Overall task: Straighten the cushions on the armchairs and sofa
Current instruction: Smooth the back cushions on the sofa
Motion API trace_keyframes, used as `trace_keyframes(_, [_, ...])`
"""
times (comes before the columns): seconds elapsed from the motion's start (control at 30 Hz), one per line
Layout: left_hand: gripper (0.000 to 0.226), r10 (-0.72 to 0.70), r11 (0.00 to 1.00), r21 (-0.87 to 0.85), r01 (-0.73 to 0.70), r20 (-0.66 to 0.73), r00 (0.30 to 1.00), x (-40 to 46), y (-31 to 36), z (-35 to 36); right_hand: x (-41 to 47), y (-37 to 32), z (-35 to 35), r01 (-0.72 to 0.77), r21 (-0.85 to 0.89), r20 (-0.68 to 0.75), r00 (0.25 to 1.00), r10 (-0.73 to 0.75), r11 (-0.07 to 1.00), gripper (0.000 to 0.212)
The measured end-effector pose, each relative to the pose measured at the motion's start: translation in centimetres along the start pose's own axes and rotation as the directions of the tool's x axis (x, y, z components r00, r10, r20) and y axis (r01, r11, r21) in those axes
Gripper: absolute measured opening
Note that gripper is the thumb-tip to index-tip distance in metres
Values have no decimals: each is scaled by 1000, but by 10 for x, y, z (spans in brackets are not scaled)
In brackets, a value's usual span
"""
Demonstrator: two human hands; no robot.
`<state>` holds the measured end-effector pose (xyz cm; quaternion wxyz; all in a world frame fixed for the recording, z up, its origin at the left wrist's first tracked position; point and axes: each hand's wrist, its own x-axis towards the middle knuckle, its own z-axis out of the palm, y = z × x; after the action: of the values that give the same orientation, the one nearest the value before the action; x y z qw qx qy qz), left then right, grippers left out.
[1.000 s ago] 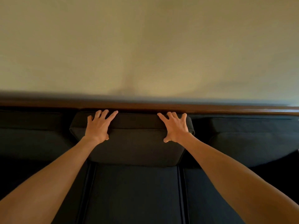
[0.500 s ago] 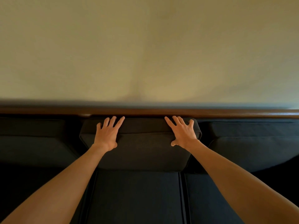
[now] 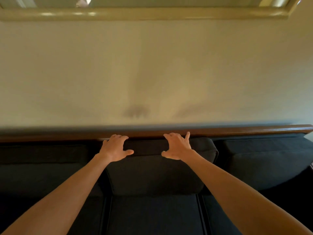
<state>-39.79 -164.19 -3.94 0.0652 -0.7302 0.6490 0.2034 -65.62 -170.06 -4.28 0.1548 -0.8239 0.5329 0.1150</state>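
A dark sofa with a brown wooden top rail [image 3: 245, 130] stands against the wall. Its middle back cushion [image 3: 152, 173] leans against the backrest. My left hand [image 3: 115, 147] grips the cushion's top edge near its left end, fingers curled over the back and thumb on the front. My right hand [image 3: 177, 146] grips the same edge a little right of centre in the same way. A left back cushion [image 3: 42, 167] and a right back cushion [image 3: 264, 163] flank it. The middle seat cushion [image 3: 152, 216] lies below.
A beige wall [image 3: 152, 73] rises behind the sofa, with a pale frame [image 3: 152, 13] across the top of the view. Dark gaps separate the back cushions.
My hands went from lying flat with spread fingers on the middle cushion's top to curling over its top edge. The view has tilted upward, and the cushion sits higher against the rail.
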Motion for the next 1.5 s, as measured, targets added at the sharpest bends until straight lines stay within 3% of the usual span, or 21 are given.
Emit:
trace_keyframes(0.13, [60, 29, 999, -39, -32, -65, 997, -12, -62, -40, 20, -94, -29, 23, 161, -53, 998, -14, 987, 60])
trace_keyframes(0.33, [61, 77, 996, -26, -81, -109, 991, -45, -233, -82, 44, -272, -32, 17, 296, -72, 997, 4, 955, 48])
trace_keyframes(0.47, [76, 14, 998, -55, -17, -55, 998, -74, -338, -72, 55, -368, -8, 40, 279, -39, 999, -31, 959, 54])
trace_keyframes(0.57, [100, -47, 998, -33, 48, 44, 998, -86, -409, -53, 68, -416, 21, 53, 198, 39, 997, -62, 979, 78])
trace_keyframes(0.67, [117, -75, 997, 18, 74, 97, 992, -88, -460, -33, 83, -434, 48, 46, 40, 159, 986, -51, 998, 109])
trace_keyframes(0.77, [127, -65, 993, 107, 53, 111, 992, -85, -490, -20, 90, -437, 68, 33, -69, 248, 969, -15, 997, 126])
trace_keyframes(0.87, [134, -38, 974, 226, 22, 67, 997, -84, -503, -11, 94, -438, 82, 23, -171, 220, 975, 16, 985, 134])
trace_keyframes(1.0, [136, -47, 953, 299, 42, 9, 999, -83, -506, -4, 91, -445, 90, 12, -224, 136, 991, 19, 975, 127])
trace_keyframes(1.17, [104, -69, 961, 267, 73, -26, 997, -93, -500, -7, 75, -447, 91, 18, -221, 58, 998, -5, 975, 111])
trace_keyframes(1.3, [88, -6, 949, 311, 55, -156, 988, -116, -511, -12, 60, -454, 91, 49, -198, -60, 996, -62, 979, 103])
trace_keyframes(1.5, [92, -22, 957, 284, 67, -159, 987, -116, -508, 4, 61, -455, 99, 30, -217, -60, 997, -44, 976, 107])
